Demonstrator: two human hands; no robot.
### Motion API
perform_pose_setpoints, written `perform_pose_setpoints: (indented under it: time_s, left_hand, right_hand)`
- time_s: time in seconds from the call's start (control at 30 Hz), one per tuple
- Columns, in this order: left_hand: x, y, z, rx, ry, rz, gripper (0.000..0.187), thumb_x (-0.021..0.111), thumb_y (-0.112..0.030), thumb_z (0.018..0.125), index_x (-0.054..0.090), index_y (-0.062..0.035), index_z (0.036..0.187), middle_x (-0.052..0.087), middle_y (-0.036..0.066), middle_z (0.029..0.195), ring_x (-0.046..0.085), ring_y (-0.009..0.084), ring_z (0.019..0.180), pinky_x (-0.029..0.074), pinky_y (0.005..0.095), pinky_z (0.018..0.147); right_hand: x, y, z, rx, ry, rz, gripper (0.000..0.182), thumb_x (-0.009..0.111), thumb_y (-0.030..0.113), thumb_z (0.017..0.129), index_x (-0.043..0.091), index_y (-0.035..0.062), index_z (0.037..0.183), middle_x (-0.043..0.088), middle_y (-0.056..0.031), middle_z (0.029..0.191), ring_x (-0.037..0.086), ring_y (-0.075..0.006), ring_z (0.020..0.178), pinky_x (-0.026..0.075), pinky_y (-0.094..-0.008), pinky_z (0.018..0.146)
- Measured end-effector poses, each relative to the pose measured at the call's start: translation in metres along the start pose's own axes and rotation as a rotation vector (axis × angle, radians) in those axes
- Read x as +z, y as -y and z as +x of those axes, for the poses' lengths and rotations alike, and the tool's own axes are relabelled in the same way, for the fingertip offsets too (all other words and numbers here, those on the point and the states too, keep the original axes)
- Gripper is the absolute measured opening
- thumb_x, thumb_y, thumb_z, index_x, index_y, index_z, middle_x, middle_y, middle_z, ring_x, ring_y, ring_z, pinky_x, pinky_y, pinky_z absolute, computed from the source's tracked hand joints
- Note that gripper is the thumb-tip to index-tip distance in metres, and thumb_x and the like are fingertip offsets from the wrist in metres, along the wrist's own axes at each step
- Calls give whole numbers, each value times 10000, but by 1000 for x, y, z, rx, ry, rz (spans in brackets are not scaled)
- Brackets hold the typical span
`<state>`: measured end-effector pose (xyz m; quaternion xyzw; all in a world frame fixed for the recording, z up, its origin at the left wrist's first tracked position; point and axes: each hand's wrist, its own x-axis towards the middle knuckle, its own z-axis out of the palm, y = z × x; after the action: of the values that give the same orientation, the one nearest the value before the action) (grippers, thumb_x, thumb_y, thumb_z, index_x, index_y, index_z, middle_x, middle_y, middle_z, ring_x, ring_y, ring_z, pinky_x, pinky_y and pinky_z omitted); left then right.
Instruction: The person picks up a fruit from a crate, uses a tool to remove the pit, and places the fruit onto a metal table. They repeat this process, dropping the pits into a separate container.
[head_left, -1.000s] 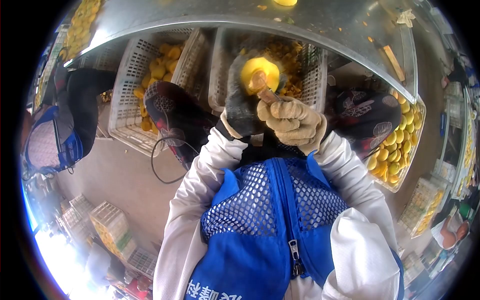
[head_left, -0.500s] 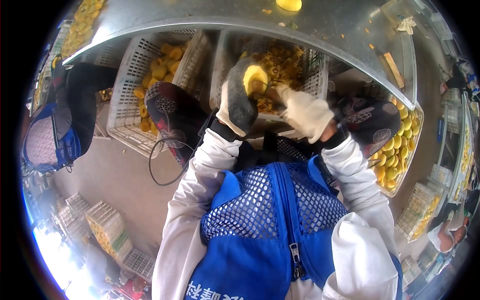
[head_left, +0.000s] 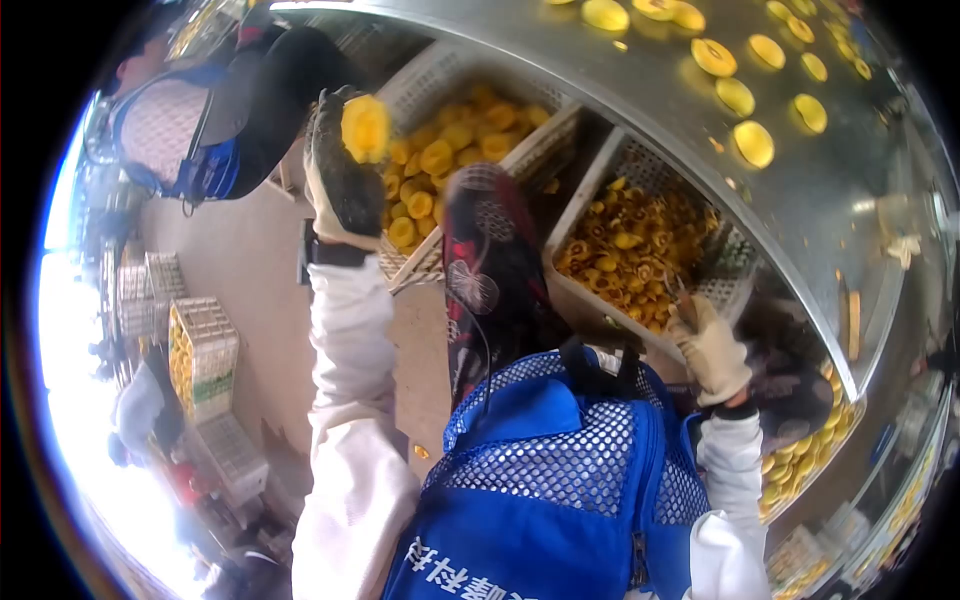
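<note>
My left hand (head_left: 345,190), in a white glove with a dark coated palm, is closed around a hollowed yellow peach half (head_left: 365,128), slightly blurred. It is beside the near left edge of a white plastic crate (head_left: 430,78) filled with peach halves (head_left: 437,156). My right hand (head_left: 714,352), in a pale glove, grips a small pitting tool (head_left: 682,297), its tip hard to make out. That hand is over the front right edge of a second crate (head_left: 738,252), which holds yellow scraps and cores (head_left: 625,242).
A steel table (head_left: 640,95) spans the top, with several peach halves (head_left: 753,144) on it and a wooden strip (head_left: 854,325) at its right. Another crate of yellow fruit (head_left: 800,462) stands at my right. A person in a blue vest (head_left: 185,130) sits at left; stacked crates (head_left: 203,355) stand behind.
My left hand has moved left, from above the scraps crate to beside the crate of halves, carrying the peach half. My hands are now apart. The view has turned left.
</note>
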<state>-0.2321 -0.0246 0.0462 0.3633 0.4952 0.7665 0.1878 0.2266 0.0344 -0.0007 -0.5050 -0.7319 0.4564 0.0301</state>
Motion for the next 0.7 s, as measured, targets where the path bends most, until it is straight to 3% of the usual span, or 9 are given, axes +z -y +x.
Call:
perform_pose_setpoints:
  time_s: [0.03,0.1,0.17,0.23,0.3,0.43,0.53,0.67,0.7]
  left_hand:
    - [-38,15,19,6,-20,9,300,541,-226,1024,604,0,1210,653,117,1175,614,187,1124,505,311,973]
    - [-111,62,47,-38,47,526,295,607,-188,972,639,25,1173,683,116,1114,643,186,1061,513,288,922]
    - [-108,82,37,-378,-154,388,344,648,-203,937,651,43,1178,703,125,1067,668,187,999,526,275,860]
    - [-201,176,42,-717,107,794,463,705,-280,903,633,33,1236,706,128,1059,671,167,976,537,283,831]
    - [-150,168,25,-523,323,1422,600,788,-373,818,629,14,1248,706,169,1092,692,231,983,545,308,837]
    - [-176,306,1,-909,466,1117,824,793,-518,737,550,18,1314,655,198,1259,623,345,1168,492,396,979]
    - [-171,408,11,-1034,209,1324,1029,797,-571,704,425,157,1329,621,265,1285,588,340,1234,485,373,1000]
    - [-136,392,43,-961,91,1286,965,757,-597,739,480,110,1334,606,246,1322,595,326,1229,487,378,993]
    - [-127,391,58,-892,147,1264,836,734,-547,789,520,52,1333,602,227,1336,598,331,1223,490,379,987]
  right_hand:
    - [3,-6,2,12,-7,32,371,622,163,924,534,-24,1232,668,-243,1143,629,-431,1058,501,-430,855]
    - [1,11,12,100,18,99,422,637,191,938,533,-27,1283,682,-210,1170,662,-355,1048,500,-379,869]
    - [8,17,17,242,32,33,432,642,220,947,540,-27,1286,680,-207,1181,669,-314,1042,499,-352,883]
    - [17,25,19,228,8,-2,434,634,273,962,555,-2,1287,677,-180,1212,657,-299,1099,484,-350,926]
    - [20,33,20,307,39,-24,443,638,285,961,553,-5,1285,671,-172,1237,640,-291,1154,474,-352,955]
    - [25,24,32,442,150,107,532,642,293,956,507,-7,1373,606,-226,1320,588,-297,1248,447,-340,1036]
    - [30,15,37,411,102,153,534,682,251,930,513,-12,1363,629,-207,1238,601,-278,1221,480,-354,994]
    - [28,18,49,389,141,89,434,708,214,900,569,-20,1239,662,-166,1134,666,-267,1056,523,-352,876]
    - [31,22,53,394,145,84,434,708,214,900,569,-20,1239,662,-166,1134,666,-267,1056,523,-352,876]
